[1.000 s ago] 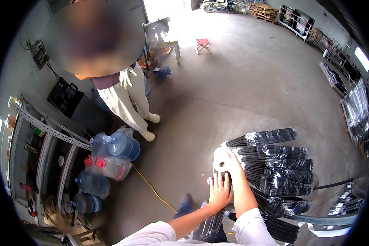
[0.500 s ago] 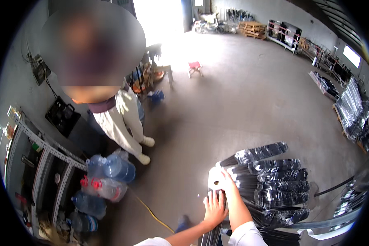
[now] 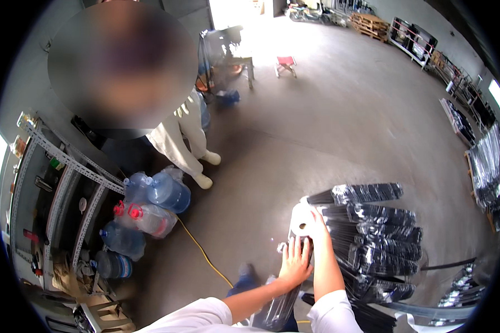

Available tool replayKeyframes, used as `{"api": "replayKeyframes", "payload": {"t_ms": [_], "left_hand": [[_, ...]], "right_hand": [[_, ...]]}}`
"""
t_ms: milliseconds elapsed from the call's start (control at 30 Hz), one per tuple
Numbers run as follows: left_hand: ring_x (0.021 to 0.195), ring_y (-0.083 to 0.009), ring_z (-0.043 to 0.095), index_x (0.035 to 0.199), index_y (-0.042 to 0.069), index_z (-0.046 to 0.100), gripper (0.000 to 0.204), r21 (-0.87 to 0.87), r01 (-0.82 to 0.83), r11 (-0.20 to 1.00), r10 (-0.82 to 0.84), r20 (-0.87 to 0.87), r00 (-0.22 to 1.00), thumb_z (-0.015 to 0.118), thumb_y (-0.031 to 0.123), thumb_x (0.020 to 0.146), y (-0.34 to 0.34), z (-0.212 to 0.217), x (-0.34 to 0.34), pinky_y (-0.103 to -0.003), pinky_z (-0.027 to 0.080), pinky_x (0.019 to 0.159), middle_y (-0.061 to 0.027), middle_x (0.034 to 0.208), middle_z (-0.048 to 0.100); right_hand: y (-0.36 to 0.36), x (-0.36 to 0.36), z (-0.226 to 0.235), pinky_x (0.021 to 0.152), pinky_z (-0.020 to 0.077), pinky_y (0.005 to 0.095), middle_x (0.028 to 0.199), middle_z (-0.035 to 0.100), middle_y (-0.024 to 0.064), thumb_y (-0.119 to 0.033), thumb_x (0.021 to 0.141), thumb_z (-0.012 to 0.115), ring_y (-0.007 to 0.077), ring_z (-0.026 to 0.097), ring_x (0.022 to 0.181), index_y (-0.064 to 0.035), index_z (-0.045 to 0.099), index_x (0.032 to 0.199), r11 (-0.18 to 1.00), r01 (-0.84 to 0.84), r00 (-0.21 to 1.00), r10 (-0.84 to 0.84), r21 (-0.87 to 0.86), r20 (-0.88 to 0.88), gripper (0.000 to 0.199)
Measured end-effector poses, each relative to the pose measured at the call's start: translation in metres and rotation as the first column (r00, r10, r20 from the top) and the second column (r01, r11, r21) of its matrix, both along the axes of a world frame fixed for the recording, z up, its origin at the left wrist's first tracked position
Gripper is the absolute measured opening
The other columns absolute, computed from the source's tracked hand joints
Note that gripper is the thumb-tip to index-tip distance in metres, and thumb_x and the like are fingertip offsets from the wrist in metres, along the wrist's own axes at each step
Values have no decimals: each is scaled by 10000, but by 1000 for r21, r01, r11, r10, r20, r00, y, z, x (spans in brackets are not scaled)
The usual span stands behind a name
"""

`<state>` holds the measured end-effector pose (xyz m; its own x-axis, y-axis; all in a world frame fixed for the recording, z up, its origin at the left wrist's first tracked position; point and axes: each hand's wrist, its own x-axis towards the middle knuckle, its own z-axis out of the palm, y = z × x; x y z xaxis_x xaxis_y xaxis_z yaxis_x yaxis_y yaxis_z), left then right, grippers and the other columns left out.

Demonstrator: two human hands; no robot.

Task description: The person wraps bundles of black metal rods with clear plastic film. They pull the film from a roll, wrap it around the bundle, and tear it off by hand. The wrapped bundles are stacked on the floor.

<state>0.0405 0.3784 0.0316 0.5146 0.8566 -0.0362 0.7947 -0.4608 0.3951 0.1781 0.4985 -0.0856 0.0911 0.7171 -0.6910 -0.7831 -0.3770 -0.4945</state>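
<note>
A white roll of clear film [image 3: 298,215] is at the far end of a long black bundle [image 3: 284,302] partly covered in clear film. My right hand [image 3: 318,225] grips the roll from its right side, its fingers partly hidden. My left hand [image 3: 295,267] lies over the bundle just nearer than the roll, fingers stretched out and slightly apart. To the right, several bundles of thin black strips [image 3: 388,248] lie side by side, their ends wrapped in shiny film.
A person in pale trousers [image 3: 178,139] stands at the left. Large water bottles [image 3: 169,191] stand by a metal shelf rack [image 3: 75,161]. A yellow cable [image 3: 203,250] crosses the floor. A grey rail [image 3: 433,311] runs at the lower right; a red stool [image 3: 285,64] stands farther off.
The head view has shifted, so the surroundings sit differently. The roll remains at the bundle's far end with my right hand on it. More film-covered bundle shows below my left hand.
</note>
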Motion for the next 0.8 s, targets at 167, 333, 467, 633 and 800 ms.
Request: {"api": "replayKeyframes", "payload": {"t_ms": [167, 333, 467, 633, 800], "left_hand": [[1273, -406, 204, 1365, 19, 161, 810, -19, -7, 1000, 7, 11, 1000, 565, 330, 735, 0, -5, -1, -531, 181, 1016, -263, 1356, 217], [1273, -403, 202, 1369, 33, 161, 820, -26, 2, 1000, -2, 26, 1000, 573, 332, 727, 1, -4, -1, -521, 184, 1017, -252, 1361, 211], [1282, -398, 190, 1368, 9, 142, 839, -58, -10, 998, 12, 46, 999, 579, 313, 719, -1, -3, -4, -521, 177, 1020, -254, 1373, 196], [1277, -391, 203, 1365, 32, 179, 818, -14, -14, 1000, 15, 52, 999, 577, 344, 723, 1, -8, -9, -516, 186, 1020, -250, 1357, 227], [1282, -396, 194, 1359, 42, 202, 795, -36, -13, 999, 16, 89, 996, 573, 331, 718, 2, -8, -11, -517, 182, 1024, -246, 1360, 227]], "right_hand": [[-1, -1, -5, 757, 472, 392, 900, 611, 85, -346, 756, 595, 249, 569, 850, -59, 595, 994, 998, 6, 999, -9, 58, 42, 373], [-1, 7, -13, 746, 474, 380, 926, 606, 83, -341, 754, 603, 238, 569, 853, -63, 588, 1000, 999, 24, 999, -25, 42, 20, 372], [-2, -1, -5, 738, 479, 380, 887, 614, 74, -343, 758, 599, 233, 576, 828, -65, 605, 969, 999, -11, 1000, 11, 43, -6, 349], [-6, -9, 2, 738, 479, 364, 905, 614, 75, -333, 782, 581, 222, 577, 833, -60, 603, 985, 996, 36, 999, -36, 79, -12, 341], [1, -5, -5, 778, 477, 394, 964, 612, 95, -322, 798, 554, 245, 578, 889, -50, 589, 1019, 987, 15, 999, -10, 158, -34, 352]]}}
